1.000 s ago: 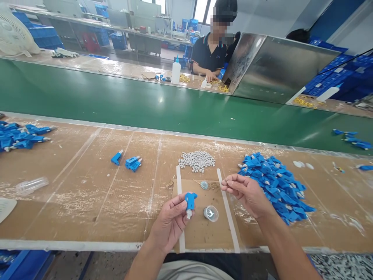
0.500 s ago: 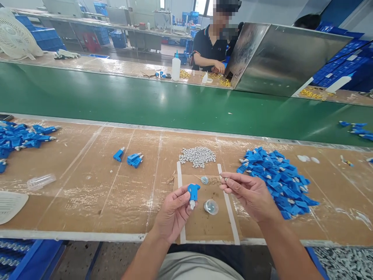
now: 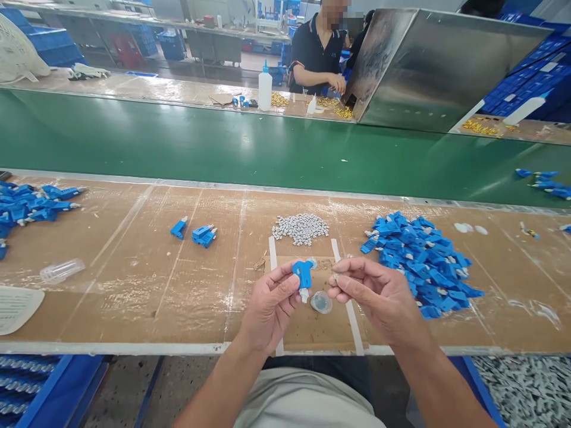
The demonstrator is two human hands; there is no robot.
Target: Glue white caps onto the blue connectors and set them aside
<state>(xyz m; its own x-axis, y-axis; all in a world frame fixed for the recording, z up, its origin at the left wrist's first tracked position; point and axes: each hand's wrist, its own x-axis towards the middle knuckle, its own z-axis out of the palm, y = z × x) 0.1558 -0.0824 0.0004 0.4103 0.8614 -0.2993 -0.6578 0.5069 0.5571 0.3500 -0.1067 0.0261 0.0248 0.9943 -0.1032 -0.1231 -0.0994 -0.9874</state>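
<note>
Hands (image 3: 329, 297) apart, blue piece (image 3: 303, 275) in left

The blue plastic piece (image 3: 303, 275) sits between the left fingers (image 3: 288, 286), its pale tip pointing down, just left of the right fingers (image 3: 341, 280).

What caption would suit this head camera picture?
Left hand holding a blue part, right hand close by, large blue pile alongside.

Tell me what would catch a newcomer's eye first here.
The big heap of blue plastic parts right of the right hand stands out first. Then the green strip running across beyond the workbench, and the large metal box on its far side.
</note>
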